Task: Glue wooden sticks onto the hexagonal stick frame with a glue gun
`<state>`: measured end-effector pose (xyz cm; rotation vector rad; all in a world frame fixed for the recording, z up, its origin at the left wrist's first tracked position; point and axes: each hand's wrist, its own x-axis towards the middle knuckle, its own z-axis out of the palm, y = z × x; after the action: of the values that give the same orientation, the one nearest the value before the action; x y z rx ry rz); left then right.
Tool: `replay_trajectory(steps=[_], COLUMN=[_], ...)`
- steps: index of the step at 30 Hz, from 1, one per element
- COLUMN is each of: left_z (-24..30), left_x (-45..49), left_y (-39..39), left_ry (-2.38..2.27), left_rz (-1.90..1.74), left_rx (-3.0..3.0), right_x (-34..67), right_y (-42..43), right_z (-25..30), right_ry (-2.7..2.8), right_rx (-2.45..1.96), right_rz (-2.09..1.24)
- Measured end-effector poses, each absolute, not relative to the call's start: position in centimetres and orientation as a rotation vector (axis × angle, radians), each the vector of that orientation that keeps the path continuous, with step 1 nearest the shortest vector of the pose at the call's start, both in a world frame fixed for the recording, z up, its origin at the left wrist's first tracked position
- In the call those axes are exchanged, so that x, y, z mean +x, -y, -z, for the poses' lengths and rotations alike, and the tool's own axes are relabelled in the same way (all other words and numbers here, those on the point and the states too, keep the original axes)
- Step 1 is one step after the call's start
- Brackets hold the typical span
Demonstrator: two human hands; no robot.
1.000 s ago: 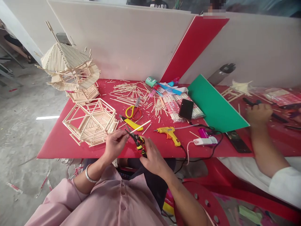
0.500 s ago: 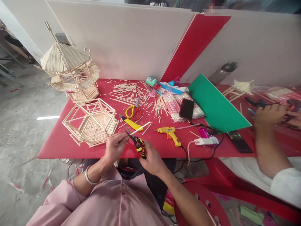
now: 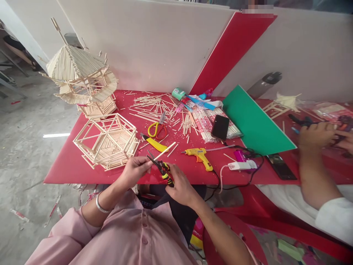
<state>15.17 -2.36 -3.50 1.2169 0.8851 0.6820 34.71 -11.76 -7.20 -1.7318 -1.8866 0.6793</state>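
Pinched in my left hand (image 3: 134, 171) is a thin wooden stick (image 3: 167, 149), whose far end slants up to the right over the table. My right hand (image 3: 180, 187) is wrapped around the black-and-yellow handles of cutting pliers (image 3: 166, 173). Their jaws are parted around the stick, close to my left fingertips; whether the blades touch it I cannot tell. Just left of my hands sits a many-sided stick frame (image 3: 116, 145) with a slatted floor. A yellow utility knife (image 3: 156, 144) and yellow-and-red scissors (image 3: 157, 129) lie beyond the stick.
A tiered stick pavilion (image 3: 75, 66) stands at the back left. Loose sticks (image 3: 150, 106) lie near a phone (image 3: 220, 127) on bagged sticks. A yellow glue gun (image 3: 200, 157), its cord and a green board (image 3: 256, 121) are to the right. A co-worker's arm (image 3: 317, 162) works far right.
My left hand and the stick have shifted slightly, and the pliers have moved a little right and down. The view has tilted slightly. Both grips are unchanged.
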Motion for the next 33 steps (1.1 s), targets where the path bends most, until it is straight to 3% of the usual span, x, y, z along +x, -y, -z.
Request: replay_trajectory(steps=[11, 21, 29, 33], left_z=[3.8, 3.7, 4.1, 4.6], left_x=[14.2, 14.7, 14.9, 15.0], left_y=[2.0, 2.6, 2.1, 2.4], left_ry=[-0.707, -0.778, -0.918, -0.912], left_rz=[-0.282, -0.409, -0.592, -0.709], left_rx=[0.709, 0.740, 0.999, 1.252], right_x=[35.5, 35.0, 35.6, 35.8], right_y=[12.4, 12.4, 12.9, 13.7], right_z=[6.7, 6.0, 5.1, 4.7], right_ry=[2.019, 1.930, 1.706, 1.412], right_rx=[-1.635, -1.801, -1.678, -1.663], right_rz=[-0.719, -0.800, -1.040, -1.439])
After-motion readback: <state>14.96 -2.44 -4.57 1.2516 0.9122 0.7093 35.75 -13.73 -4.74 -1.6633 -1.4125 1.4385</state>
